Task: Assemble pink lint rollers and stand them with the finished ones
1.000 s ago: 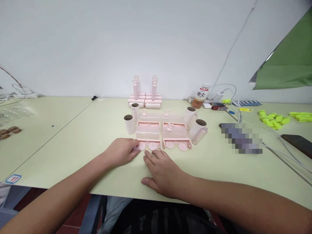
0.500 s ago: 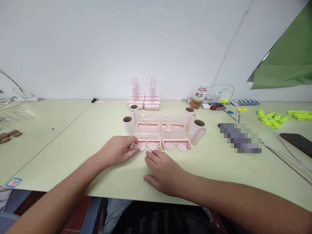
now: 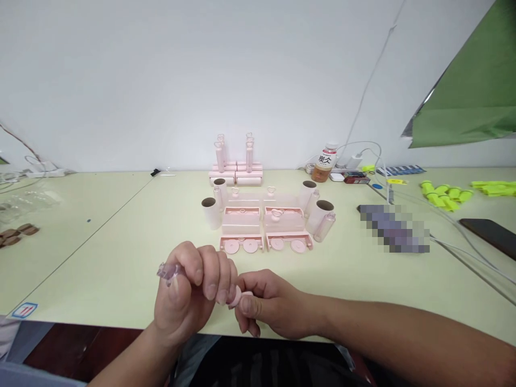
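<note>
My left hand point(image 3: 193, 287) is wrapped around a small clear pinkish tube point(image 3: 169, 273), whose see-through end sticks out past the thumb. At the tube's other end, my right hand point(image 3: 268, 303) pinches a pale pink end piece point(image 3: 237, 296) between thumb and fingers. Both hands are above the table near its front edge. Fingers hide most of the tube, so I cannot tell how the pink piece meets it. Beyond the hands lie pink holders with clear covers point(image 3: 241, 223) and round pink discs point(image 3: 250, 245) along their front.
White rolls with brown cores point(image 3: 324, 215) stand on both sides, with clear pink tubes point(image 3: 324, 227) beside some. Further back are stacked pink pieces point(image 3: 249, 174) and a drink bottle point(image 3: 324, 164). To the right are a blurred-out dark object point(image 3: 393, 228), a black phone point(image 3: 489, 236), cables and yellow-green parts point(image 3: 443, 193).
My left hand has drawn back from the pink holders with the tube and turned upward. The right hand has risen from the table and taken hold of the pink end piece.
</note>
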`<state>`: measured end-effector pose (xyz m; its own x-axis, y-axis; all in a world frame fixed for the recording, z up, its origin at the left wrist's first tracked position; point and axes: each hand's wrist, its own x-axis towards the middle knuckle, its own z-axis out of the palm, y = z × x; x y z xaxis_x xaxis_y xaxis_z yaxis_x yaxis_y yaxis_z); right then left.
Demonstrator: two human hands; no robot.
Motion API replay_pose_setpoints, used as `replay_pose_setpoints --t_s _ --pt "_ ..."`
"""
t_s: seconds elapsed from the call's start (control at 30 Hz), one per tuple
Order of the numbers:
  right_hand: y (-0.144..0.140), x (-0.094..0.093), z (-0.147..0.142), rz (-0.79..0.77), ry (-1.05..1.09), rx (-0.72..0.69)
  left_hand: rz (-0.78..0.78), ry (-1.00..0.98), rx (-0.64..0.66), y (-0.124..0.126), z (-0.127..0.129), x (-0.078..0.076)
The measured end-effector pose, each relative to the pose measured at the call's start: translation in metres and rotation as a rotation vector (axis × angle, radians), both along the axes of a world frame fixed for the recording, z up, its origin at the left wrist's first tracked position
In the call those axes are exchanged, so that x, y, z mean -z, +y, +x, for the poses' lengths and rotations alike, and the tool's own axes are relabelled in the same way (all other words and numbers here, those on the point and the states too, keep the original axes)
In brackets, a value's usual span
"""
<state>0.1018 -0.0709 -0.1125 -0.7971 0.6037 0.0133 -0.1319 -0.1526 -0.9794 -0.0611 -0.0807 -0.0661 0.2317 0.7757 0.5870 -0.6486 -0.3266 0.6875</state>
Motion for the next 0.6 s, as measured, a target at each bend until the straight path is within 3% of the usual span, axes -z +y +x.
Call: replay_pose_setpoints --t_s 0.1,0.2,0.3,0.4,0.5,0.53,0.6 --pt "-0.003 0.000 -0.001 0.233 -0.057 0.102 -0.206 -0.160 0.037 0.001 -0.002 0.005" --pt "-0.005 -0.002 0.001 0.482 -0.079 0.145 -0.416 -0.395 0.058 0.005 -0.016 -0.001" --pt "-0.003 -0.008 0.006 0.681 -0.165 0.087 -0.410 -0.494 -0.050 0.017 -0.039 -0.009" --pt "0.013 -0.022 0.011 0.841 -0.380 0.147 -0.270 -0.203 -0.350 0.037 -0.057 -0.006" --pt "0.046 -0.045 0.013 0.917 -0.627 0.275 -0.248 0.306 -0.624 0.059 -0.063 0.009" --pt "0.059 -0.053 0.013 0.918 -0.685 0.307 -0.263 0.524 -0.696 0.066 -0.064 0.014" --pt "0.087 -0.067 0.010 0.944 -0.817 0.371 -0.256 0.781 -0.758 0.079 -0.063 0.023"
